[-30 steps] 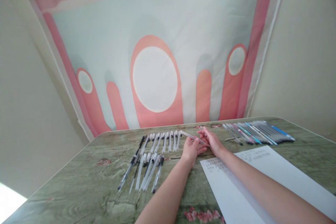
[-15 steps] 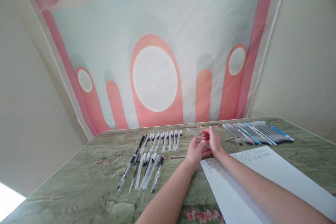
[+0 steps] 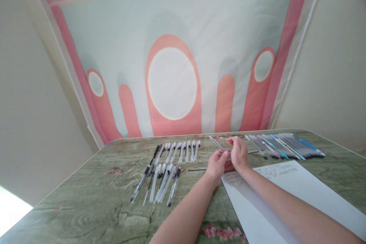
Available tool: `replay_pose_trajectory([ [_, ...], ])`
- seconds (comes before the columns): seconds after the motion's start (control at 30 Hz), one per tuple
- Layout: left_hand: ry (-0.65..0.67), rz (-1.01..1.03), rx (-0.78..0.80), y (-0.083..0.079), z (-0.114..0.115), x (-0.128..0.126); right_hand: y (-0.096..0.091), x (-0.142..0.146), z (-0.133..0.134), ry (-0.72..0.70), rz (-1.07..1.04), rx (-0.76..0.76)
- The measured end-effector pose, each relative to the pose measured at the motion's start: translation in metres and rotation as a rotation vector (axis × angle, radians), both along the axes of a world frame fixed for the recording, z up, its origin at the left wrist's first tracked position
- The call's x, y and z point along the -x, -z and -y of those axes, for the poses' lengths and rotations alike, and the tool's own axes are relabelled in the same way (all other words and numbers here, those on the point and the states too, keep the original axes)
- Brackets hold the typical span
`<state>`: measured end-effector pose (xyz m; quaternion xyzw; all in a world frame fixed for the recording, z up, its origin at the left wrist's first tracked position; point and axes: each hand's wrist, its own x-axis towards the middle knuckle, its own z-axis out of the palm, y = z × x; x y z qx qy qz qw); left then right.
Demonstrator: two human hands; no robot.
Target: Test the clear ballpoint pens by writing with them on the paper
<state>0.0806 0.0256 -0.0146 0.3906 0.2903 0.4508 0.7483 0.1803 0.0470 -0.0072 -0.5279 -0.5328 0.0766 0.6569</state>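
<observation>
My left hand (image 3: 216, 167) is closed round a slim, clear-grey pen (image 3: 216, 143), pinching it between thumb and fingers. The pen slants up and to the left out of the grip; its lower end is hidden by my hands. Close beside it is my right hand (image 3: 239, 154), its fingers bent loosely toward the left and apart from the pen's visible length. Both hands are above the table near the top-left corner of a white sheet of paper (image 3: 274, 198) with rows of small dark marks.
White-capped clear pens (image 3: 181, 152) lie in a row left of my hands. Nearer me is a second group of clear and black pens (image 3: 162, 185). At the right lies a row of grey, blue and pink pens (image 3: 286, 146). A patterned cloth (image 3: 173, 84) hangs behind the wood-look table (image 3: 94, 198).
My right hand's fingers have lifted away from the pen, while my left hand keeps hold of it. The whole view has shifted slightly, so things sit a little farther right.
</observation>
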Motion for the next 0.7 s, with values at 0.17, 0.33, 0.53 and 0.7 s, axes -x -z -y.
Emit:
replay_pose_trajectory([
  [0.17, -0.007, 0.122, 0.105, 0.003, -0.002, 0.002, 0.002, -0.006, -0.006, 0.077, 0.088, 0.000],
  [0.33, -0.028, 0.276, 0.226, 0.004, -0.012, 0.009, 0.007, -0.005, -0.009, 0.038, 0.011, -0.026],
  [0.53, -0.113, 0.409, 0.239, 0.001, -0.021, 0.020, 0.010, 0.000, -0.010, -0.062, -0.142, 0.026],
  [0.7, -0.135, 0.463, 0.216, 0.000, -0.021, 0.022, 0.015, -0.004, -0.022, -0.108, -0.264, 0.123],
])
